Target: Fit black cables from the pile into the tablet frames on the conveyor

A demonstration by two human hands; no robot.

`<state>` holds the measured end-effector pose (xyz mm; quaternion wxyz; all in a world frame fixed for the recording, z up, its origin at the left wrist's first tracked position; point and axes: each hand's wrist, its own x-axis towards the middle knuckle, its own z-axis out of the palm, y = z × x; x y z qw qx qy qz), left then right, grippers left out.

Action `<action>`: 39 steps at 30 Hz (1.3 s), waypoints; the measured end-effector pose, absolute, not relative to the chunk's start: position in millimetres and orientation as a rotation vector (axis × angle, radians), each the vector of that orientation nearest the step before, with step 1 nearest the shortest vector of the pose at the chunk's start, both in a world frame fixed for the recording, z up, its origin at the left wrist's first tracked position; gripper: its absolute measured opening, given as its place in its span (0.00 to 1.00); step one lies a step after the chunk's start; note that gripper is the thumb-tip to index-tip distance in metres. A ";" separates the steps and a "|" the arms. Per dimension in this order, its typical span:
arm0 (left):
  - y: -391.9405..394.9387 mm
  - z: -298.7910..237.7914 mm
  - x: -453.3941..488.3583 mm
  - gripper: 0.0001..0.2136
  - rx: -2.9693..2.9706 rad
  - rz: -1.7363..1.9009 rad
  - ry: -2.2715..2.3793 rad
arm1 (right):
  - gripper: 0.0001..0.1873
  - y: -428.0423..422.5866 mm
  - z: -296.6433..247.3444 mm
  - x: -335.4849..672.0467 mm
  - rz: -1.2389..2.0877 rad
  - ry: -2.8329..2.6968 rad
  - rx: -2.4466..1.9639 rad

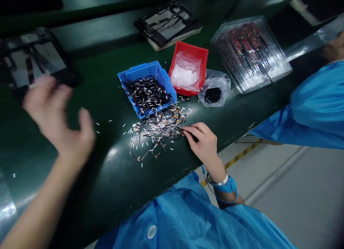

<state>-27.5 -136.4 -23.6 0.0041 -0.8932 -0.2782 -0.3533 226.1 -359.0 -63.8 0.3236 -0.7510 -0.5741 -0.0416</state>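
My right hand is closed in a pinch on a thin black cable at the right edge of a loose pile of cables. The pile has small gold-coloured ends and many tiny white strips scattered through it. Behind it stands a blue bin filled with more black cables and white strips. Blurred by motion, my left hand is raised at the left with thumb and fingers apart. Its fingertips overlap the near edge of a black fixture with pale panels; whether they touch it I cannot tell.
A red bin with clear plastic bags stands beside a bag holding something black. Stacked clear trays with red and black parts lie further right. Another black fixture sits at the back. A person's blue sleeve is at the right.
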 end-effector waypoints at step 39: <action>-270.1 -62.4 54.6 0.23 -3.248 -0.423 -0.151 | 0.07 -329.3 -41.8 281.6 -0.176 -1.066 -2.208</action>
